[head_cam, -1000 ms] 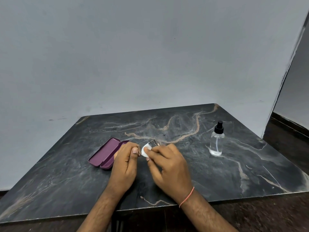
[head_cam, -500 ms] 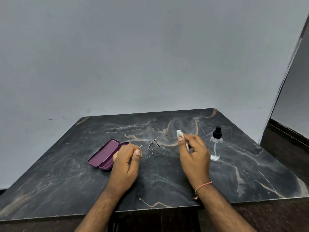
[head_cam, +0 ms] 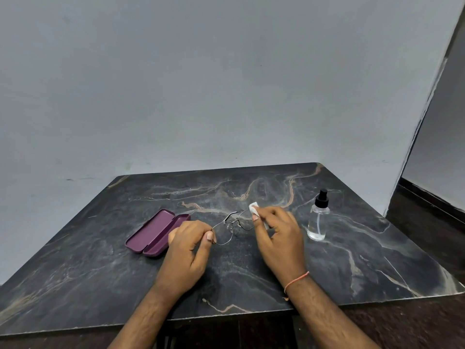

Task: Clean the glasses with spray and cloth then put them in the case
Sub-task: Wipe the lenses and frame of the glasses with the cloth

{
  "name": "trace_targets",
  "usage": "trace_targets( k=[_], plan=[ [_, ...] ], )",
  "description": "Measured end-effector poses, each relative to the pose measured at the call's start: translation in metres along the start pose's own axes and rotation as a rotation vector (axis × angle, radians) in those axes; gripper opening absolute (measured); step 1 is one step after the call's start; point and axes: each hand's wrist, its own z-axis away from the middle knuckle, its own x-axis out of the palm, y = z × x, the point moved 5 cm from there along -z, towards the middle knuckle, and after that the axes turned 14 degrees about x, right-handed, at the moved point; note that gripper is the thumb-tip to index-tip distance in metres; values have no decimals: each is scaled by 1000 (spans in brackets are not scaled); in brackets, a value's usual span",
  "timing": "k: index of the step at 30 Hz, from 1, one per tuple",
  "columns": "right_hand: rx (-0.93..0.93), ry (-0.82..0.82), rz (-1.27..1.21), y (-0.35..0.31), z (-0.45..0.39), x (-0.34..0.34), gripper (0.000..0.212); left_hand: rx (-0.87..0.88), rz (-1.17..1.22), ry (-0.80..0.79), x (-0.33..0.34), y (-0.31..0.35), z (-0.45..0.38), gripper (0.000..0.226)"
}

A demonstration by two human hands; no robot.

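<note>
Case (head_cam: 156, 231): purple, lying open on the left of the table (head_cam: 100, 273), nothing in it.
Left hand (head_cam: 187, 244): fingers pinched on the left end of the glasses (head_cam: 230, 226).
Glasses: in the middle, held just above the table.
Right hand (head_cam: 275, 231): fingers curled round the white cloth (head_cam: 254, 209), at the right lens.
Spray bottle (head_cam: 317, 217): standing on the right, nobody touching it.
Done: wiping looks under way.
Left: finish wiping, then put the glasses in the case.
</note>
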Motion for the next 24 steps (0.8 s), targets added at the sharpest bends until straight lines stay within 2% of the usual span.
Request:
trace_targets(
  k=[8,10,15,21,24],
  plan=[
    [-215,-129,25,-11,11,9,22,-27,12,28,-2,-5,-1,24],
    [-206,-118,58,-9,10,10,24,-35,32,50,-2,-6,-1,25],
    [-29,-35,109,3,0,6,26,-56,69,68,-2,-10,0,27],
    [-200,-123,76,-11,11,8,26,-64,105,101,-3,-12,-1,31],
    [-201,-121,88,-9,11,10,25,-76,110,112,-4,-14,-1,32]
  ],
)
